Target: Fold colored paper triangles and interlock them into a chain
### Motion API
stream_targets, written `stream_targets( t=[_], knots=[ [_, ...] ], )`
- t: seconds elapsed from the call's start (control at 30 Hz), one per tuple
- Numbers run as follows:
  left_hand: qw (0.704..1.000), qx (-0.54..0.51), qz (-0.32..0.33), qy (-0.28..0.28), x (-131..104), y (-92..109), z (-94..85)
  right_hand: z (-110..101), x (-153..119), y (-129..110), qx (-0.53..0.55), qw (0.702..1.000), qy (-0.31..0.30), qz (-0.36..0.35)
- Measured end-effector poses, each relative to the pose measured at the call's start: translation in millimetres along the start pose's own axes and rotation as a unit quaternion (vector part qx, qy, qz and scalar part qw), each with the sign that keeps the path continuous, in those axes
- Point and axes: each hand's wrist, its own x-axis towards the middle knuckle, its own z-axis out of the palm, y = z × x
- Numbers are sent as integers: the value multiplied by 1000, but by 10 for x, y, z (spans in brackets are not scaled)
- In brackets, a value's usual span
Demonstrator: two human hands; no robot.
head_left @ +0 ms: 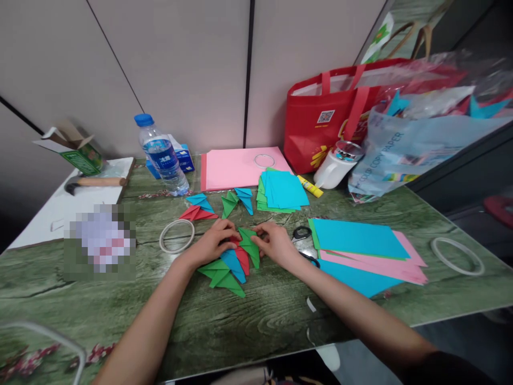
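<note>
Several folded paper pieces overlap in a fan at the centre of the table: a green piece (249, 245) at the right, then a red piece (241, 259), a blue piece (233, 264) and green ones (223, 276) at the lower left. My right hand (272, 241) pinches the right edge of the rightmost green piece. My left hand (217, 240) is closed on the upper left part of the fan, its fingertips by the red and blue pieces. Behind my hands lie loose folded pieces, red (197, 213), blue (245, 199) and green (230, 203).
Scissors (302, 233) lie right of my right hand, beside coloured sheets (358, 238). Farther back stand a water bottle (165, 159), cut paper squares (284, 190), a glue stick (310, 186), a white mug (334, 168) and a red bag (308, 128). A hammer (96, 182) lies left.
</note>
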Motion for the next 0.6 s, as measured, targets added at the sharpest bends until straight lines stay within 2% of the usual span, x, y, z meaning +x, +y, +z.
stream_targets(
  t=[0.17,0.3,0.6],
  knots=[
    [1000,-9,-13,-27,20,6,-23,18,-66,-46,18,1000,3,8],
    [999,-23,-25,-25,27,14,-23,41,-86,-38,26,999,14,15],
    [996,-49,-23,64,8,30,48,59,-106,-9,24,999,35,-18]
  ],
)
